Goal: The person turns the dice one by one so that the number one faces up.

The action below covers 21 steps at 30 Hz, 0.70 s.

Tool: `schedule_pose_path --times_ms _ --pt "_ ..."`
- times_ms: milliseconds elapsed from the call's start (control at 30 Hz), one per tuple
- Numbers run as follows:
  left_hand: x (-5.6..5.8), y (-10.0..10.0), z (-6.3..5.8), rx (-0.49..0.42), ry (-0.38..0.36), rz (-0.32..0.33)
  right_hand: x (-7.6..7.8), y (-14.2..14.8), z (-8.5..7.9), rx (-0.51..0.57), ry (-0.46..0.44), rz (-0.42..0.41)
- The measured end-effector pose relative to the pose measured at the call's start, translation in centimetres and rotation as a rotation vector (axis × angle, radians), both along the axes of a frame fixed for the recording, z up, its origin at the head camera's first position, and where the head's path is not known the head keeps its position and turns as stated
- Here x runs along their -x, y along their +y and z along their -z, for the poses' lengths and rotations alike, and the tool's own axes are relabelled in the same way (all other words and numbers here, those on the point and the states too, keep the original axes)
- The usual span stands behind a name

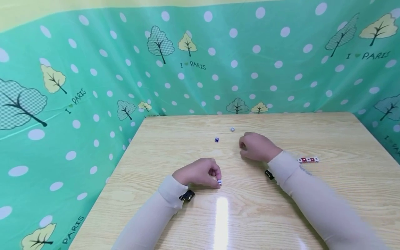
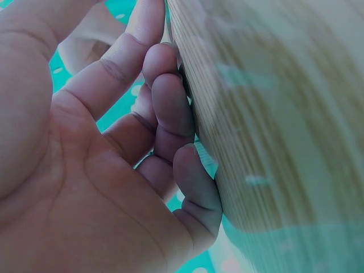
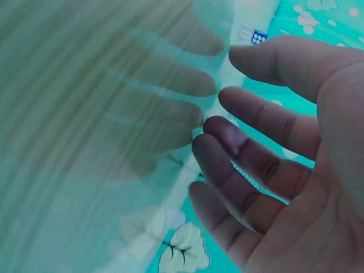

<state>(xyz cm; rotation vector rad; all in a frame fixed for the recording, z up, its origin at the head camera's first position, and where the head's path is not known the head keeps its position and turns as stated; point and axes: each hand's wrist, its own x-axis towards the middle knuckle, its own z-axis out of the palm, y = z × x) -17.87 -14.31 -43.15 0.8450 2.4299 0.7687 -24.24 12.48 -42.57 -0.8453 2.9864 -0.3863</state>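
In the head view my left hand pinches a small white die with blue pips between thumb and index finger, right at the table surface. The left wrist view shows this hand's other fingers bent against the wood; the die is hidden there. My right hand is over the table farther back, its fingers loosely bent with nothing between them in the right wrist view. Closest to it are a white die and a dark blue die, the blue one beyond the thumb tip.
A straight row of white and red dice lies beside the right sleeve, which covers its left end. The wooden table ends at a green dotted curtain at the back and sides.
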Motion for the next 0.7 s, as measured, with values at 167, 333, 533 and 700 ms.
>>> schedule_pose_path --times_ms 167,333,533,700 --pt "0.0 -0.1 0.0 0.0 0.0 -0.004 1.1 -2.5 0.2 0.045 -0.029 0.021" --pt "0.0 0.0 0.0 -0.002 -0.009 -0.006 2.0 -4.6 0.2 0.055 -0.049 0.01" --pt "0.0 -0.1 0.0 0.002 -0.004 -0.006 3.1 -6.4 0.1 0.076 -0.091 0.055" --pt "-0.1 -0.1 -0.1 0.002 0.004 -0.004 4.0 -7.5 0.1 0.077 -0.09 0.086"
